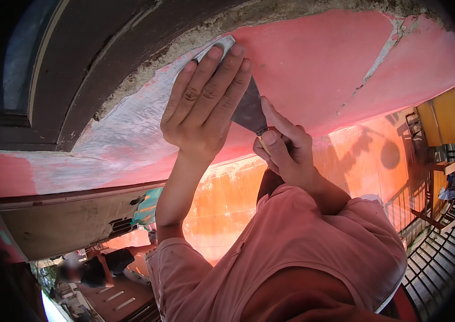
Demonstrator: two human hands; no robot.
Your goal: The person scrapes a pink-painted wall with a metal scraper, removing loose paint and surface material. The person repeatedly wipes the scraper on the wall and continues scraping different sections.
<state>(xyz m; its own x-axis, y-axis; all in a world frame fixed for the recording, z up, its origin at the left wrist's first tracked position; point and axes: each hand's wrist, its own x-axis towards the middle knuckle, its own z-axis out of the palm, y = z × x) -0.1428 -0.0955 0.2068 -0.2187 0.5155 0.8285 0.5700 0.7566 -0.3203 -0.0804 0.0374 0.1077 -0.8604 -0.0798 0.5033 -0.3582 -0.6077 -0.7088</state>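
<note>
My left hand point(200, 102) presses a whitish folded piece, which looks like sandpaper point(226, 42), against the pink wall point(302, 64). Its fingers lie close together over the piece and cover most of it. The wall around that hand has a whitish, scuffed patch point(125, 129). Just to the right, my right hand point(289, 145) is closed round the handle of a putty knife point(250, 110). The broad dark blade points up toward the wall, partly behind my left hand. I cannot tell whether the blade touches the wall.
A dark wooden frame point(85, 70) with a rough, crumbling plaster edge point(184, 45) borders the wall. A cracked, chipped strip point(380, 56) runs down at right. Sunlit orange floor point(222, 209) lies below. Another person point(104, 268) is at lower left; a wooden chair point(442, 188) and metal railing point(437, 263) stand right.
</note>
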